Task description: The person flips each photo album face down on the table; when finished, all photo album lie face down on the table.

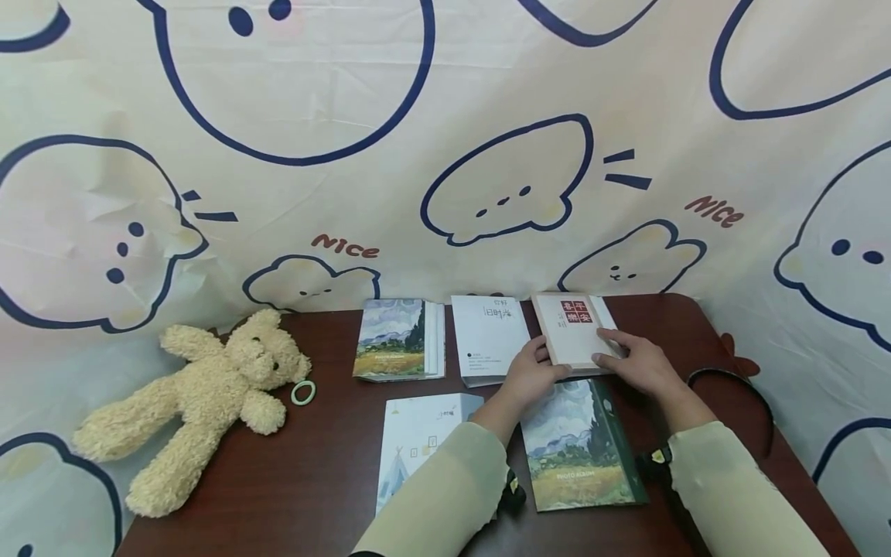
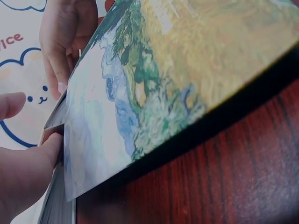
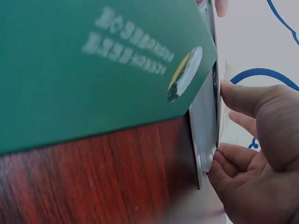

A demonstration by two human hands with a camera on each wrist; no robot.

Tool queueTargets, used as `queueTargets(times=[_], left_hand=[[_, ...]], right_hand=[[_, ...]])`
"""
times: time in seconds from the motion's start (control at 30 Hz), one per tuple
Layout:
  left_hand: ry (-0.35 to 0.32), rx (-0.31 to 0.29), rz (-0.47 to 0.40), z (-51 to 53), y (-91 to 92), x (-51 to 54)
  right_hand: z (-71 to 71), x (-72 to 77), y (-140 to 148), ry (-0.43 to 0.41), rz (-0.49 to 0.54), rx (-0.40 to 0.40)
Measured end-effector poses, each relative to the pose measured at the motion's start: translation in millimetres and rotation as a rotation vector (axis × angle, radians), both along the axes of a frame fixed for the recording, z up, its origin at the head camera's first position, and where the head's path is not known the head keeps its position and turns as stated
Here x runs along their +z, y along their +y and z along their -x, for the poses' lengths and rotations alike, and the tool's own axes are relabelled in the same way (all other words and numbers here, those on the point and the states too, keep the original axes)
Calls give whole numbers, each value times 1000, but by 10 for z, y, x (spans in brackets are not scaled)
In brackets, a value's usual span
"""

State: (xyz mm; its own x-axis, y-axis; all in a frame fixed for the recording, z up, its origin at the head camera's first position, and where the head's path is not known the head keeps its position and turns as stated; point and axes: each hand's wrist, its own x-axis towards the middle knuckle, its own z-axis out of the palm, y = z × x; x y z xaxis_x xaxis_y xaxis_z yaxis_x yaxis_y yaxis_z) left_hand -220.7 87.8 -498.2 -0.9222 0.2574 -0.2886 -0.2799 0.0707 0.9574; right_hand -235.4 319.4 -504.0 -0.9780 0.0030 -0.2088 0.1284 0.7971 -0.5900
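A white book with a red square of characters [image 1: 572, 336] lies at the back right, partly over another pale book whose right strip [image 1: 604, 312] shows. My left hand [image 1: 527, 379] holds the white book's lower left corner, the thumb along its front edge. At the right side my right hand [image 1: 643, 363] grips the same book, thumb on the cover edge and fingers curled below in the right wrist view. Just in front lies a photo album with a painted landscape [image 1: 574, 456] and a green spine strip. The left palm is mostly hidden in the left wrist view.
Left of the hands stand a white book [image 1: 483, 336], a landscape photo album [image 1: 390, 340] and a pale book with a tent [image 1: 411, 441]. A plush bear [image 1: 209, 394] lies far left beside a green ring [image 1: 302, 393]. A dark band [image 1: 762, 402] is near the right edge.
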Motion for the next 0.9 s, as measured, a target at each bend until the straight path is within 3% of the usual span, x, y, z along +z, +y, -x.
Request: queueTargets(times=[0.53, 0.9], left_hand=[[14, 5, -7, -1, -93, 51], [58, 19, -40, 11, -152, 72]], right_hand=[[-20, 37, -75, -40, 79, -12], [-35, 57, -130, -72, 156, -19]])
